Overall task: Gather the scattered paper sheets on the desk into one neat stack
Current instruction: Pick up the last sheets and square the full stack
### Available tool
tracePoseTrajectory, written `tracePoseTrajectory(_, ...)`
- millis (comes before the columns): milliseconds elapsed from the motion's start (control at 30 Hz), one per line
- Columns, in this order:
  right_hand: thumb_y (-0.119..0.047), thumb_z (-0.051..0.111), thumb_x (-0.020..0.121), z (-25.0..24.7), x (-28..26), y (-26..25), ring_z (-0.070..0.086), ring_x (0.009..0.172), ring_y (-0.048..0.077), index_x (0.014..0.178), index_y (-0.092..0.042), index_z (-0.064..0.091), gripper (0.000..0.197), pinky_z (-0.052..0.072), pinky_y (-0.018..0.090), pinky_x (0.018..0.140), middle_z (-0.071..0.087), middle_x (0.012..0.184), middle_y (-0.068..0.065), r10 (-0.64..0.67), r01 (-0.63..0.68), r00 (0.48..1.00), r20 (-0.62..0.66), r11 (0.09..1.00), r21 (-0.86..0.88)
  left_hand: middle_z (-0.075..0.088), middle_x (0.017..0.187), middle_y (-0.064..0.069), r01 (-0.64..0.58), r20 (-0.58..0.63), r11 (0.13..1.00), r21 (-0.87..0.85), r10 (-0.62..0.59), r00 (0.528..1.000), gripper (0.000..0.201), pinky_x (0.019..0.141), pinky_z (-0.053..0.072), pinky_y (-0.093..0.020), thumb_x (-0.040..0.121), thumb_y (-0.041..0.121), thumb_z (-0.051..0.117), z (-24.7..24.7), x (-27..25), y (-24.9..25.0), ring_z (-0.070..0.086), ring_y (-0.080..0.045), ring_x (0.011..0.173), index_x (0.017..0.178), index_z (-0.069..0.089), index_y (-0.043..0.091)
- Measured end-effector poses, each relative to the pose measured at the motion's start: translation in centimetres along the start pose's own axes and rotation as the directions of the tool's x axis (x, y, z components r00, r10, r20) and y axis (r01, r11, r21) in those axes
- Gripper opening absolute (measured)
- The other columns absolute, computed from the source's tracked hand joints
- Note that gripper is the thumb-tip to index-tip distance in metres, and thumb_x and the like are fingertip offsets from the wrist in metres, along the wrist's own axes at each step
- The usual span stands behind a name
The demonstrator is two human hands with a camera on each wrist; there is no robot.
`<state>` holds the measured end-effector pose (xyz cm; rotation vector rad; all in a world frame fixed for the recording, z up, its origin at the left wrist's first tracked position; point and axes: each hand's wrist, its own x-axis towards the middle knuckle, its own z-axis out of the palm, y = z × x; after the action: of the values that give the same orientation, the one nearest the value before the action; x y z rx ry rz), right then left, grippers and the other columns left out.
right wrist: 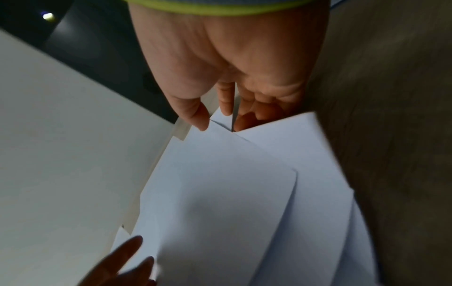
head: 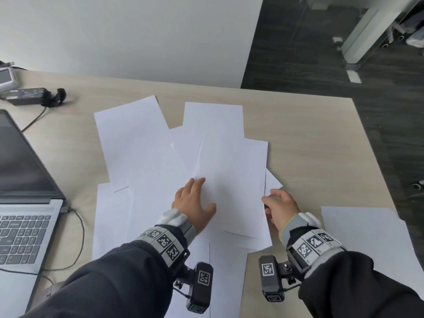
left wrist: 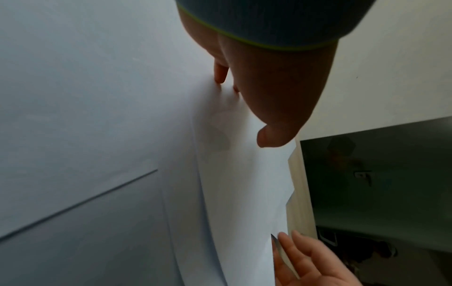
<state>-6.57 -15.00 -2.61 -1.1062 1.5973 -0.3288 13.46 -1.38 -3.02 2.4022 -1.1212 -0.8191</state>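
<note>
Sheets (head: 174, 157) are lying fanned across the desk (head: 309, 138), one apart at right (head: 367, 232). Left hand (head: 195, 203) is pressing flat, fingers spread. Right hand (head: 278, 207) is pinching edges at the fan's right side. Risk: tugging could crease corners or slide sheets toward the laptop (head: 25, 203).

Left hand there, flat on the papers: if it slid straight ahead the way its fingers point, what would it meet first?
Only more paper, it seems. The left hand points up the overlapping sheets; past their far edge lies bare desk, then the wall.
</note>
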Motion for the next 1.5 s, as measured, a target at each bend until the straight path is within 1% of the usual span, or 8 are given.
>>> tracePoseTrajectory(267, -0.035, 0.076, 0.060, 0.1, 0.6, 0.8, 0.062, 0.084, 0.030, 0.130, -0.029, 0.042, 0.078, 0.045, 0.035, 0.063, 0.067, 0.106, 0.014, 0.080, -0.063, 0.995, -0.061, 0.970, 0.236, 0.021, 0.165, 0.011, -0.070, 0.025, 0.998, -0.008, 0.070, 0.997, 0.077, 0.119, 0.027, -0.038, 0.087, 0.040, 0.062, -0.1, -0.5, -1.0, 0.021, -0.018, 0.150, 0.155, 0.027, 0.036)
tracePoseTrajectory(433, -0.019, 0.061, 0.090, -0.6, 0.2, -0.2, 0.044, 0.049, 0.018, 0.091, -0.026, 0.052, 0.012, 0.034, 0.021, 0.041, 0.057, 0.067, 0.008, 0.013, -0.003, 0.998, -0.057, 0.987, 0.160, 0.004, 0.168, 0.016, -0.137, 0.151, 0.973, 0.183, 0.110, 0.982, 0.078, 0.120, 0.020, -0.042, 0.089, 0.048, 0.056, -0.5, -0.9, -1.3, 0.005, -0.015, 0.153, 0.157, 0.019, 0.040)
tracePoseTrajectory(567, -0.020, 0.061, 0.090, -1.7, 0.5, -0.8, 0.046, 0.053, 0.019, 0.067, -0.008, 0.050, 0.028, 0.037, 0.027, 0.051, 0.054, 0.065, 0.011, -0.052, 0.051, 0.997, -0.052, 0.999, -0.018, -0.007, 0.168, 0.014, -0.175, 0.197, 0.951, 0.256, 0.126, 0.972, 0.081, 0.121, 0.015, -0.043, 0.087, 0.054, 0.055, -0.4, -1.2, -1.5, -0.004, -0.013, 0.154, 0.157, 0.014, 0.041)
tracePoseTrajectory(833, -0.004, 0.054, 0.085, -2.9, 0.3, 0.0, 0.063, 0.061, 0.024, 0.087, -0.010, 0.057, 0.007, 0.048, 0.031, 0.052, 0.068, 0.078, 0.014, 0.070, -0.072, 0.997, 0.021, 0.984, 0.165, -0.023, 0.166, 0.011, -0.154, 0.209, 0.929, 0.337, 0.085, 0.974, 0.094, 0.123, 0.009, -0.044, 0.086, 0.066, 0.054, 0.3, -1.3, -1.8, -0.013, -0.017, 0.154, 0.158, -0.002, 0.044)
tracePoseTrajectory(1000, 0.000, 0.056, 0.086, -3.4, -1.6, 1.1, 0.069, 0.061, 0.025, 0.100, -0.020, 0.062, 0.025, 0.049, 0.028, 0.050, 0.075, 0.079, 0.010, 0.067, -0.066, 0.983, 0.169, 0.998, -0.015, -0.020, 0.167, 0.008, -0.103, 0.170, 0.938, 0.332, 0.048, 0.984, 0.092, 0.122, 0.011, -0.045, 0.086, 0.066, 0.052, 0.4, -1.0, -1.7, -0.010, -0.020, 0.154, 0.157, -0.001, 0.044)
tracePoseTrajectory(1200, -0.021, 0.056, 0.096, -3.8, -3.0, 1.6, 0.066, 0.061, 0.028, 0.107, -0.005, 0.060, 0.020, 0.042, 0.024, 0.045, 0.076, 0.089, 0.015, 0.266, -0.208, 0.877, 0.401, 0.961, -0.181, -0.019, 0.167, 0.008, -0.091, 0.138, 0.926, 0.366, 0.042, 0.990, 0.090, 0.123, 0.007, -0.045, 0.087, 0.066, 0.047, 1.0, -1.3, -1.3, -0.014, -0.020, 0.154, 0.158, -0.003, 0.042)
tracePoseTrajectory(1333, -0.043, 0.047, 0.100, -2.8, -3.1, 1.2, 0.066, 0.057, 0.025, 0.105, -0.005, 0.062, 0.041, 0.045, 0.025, 0.044, 0.068, 0.076, 0.010, 0.315, -0.222, 0.872, 0.374, 0.937, -0.271, -0.019, 0.167, 0.008, -0.138, 0.156, 0.914, 0.381, 0.083, 0.984, 0.090, 0.124, 0.000, -0.045, 0.087, 0.065, 0.046, 1.7, -2.0, -0.7, -0.019, -0.019, 0.154, 0.158, -0.003, 0.041)
tracePoseTrajectory(1500, -0.033, 0.053, 0.099, -2.6, -3.8, 1.1, 0.066, 0.057, 0.023, 0.104, -0.006, 0.061, 0.029, 0.046, 0.026, 0.044, 0.067, 0.072, 0.010, 0.355, -0.203, 0.830, 0.430, 0.910, -0.360, -0.018, 0.167, 0.007, -0.178, 0.191, 0.915, 0.362, 0.114, 0.975, 0.090, 0.124, -0.003, -0.045, 0.089, 0.063, 0.047, 2.2, -2.7, -0.2, -0.019, -0.018, 0.154, 0.158, -0.006, 0.040)
